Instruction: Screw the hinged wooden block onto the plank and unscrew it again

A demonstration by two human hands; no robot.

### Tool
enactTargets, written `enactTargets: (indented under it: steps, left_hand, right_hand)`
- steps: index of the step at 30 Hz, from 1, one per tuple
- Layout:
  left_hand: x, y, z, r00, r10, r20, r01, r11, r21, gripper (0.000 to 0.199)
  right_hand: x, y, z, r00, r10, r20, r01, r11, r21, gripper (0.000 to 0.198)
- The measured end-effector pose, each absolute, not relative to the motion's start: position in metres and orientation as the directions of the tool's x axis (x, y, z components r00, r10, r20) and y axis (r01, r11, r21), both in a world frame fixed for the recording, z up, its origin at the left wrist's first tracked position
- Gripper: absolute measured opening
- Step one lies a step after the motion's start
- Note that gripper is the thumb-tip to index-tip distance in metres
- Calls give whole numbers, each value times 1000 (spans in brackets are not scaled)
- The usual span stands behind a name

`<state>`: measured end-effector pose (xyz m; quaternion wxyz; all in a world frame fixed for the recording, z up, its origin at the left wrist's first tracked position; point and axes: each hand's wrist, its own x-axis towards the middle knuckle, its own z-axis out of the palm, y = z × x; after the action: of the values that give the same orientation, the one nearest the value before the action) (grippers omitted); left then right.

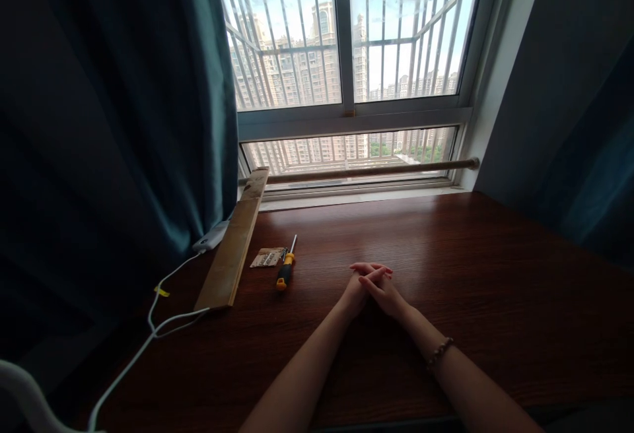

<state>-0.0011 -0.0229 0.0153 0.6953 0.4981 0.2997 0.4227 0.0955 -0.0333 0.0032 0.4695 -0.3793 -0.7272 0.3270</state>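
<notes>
My left hand [354,288] and my right hand [389,296] rest together on the dark red-brown table, clasped with the fingers crossed over one another. Nothing shows in either of them. A beaded bracelet [440,351] circles my right wrist. To the left of the hands, apart from them, lies a screwdriver [284,272] with a yellow and black handle, its metal shaft pointing toward the window. Beside it is a small flat brown piece [267,257] with light markings; small dark bits sit at its right edge, too small to name.
A long wooden board [232,255] lies at the left, its far end at the window sill. White cables [151,327] run along the left side to a white box-like device [211,237] by the blue curtain [198,123]. A horizontal rod [376,171] crosses before the barred window.
</notes>
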Motion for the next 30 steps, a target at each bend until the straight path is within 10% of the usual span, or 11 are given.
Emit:
enactTargets:
  steps: [30]
  left_hand:
    - [2, -18, 10, 440, 897, 47, -364, 130, 922, 25]
  right_hand:
    - [99, -29, 6, -305, 860, 409, 292, 493, -820, 35]
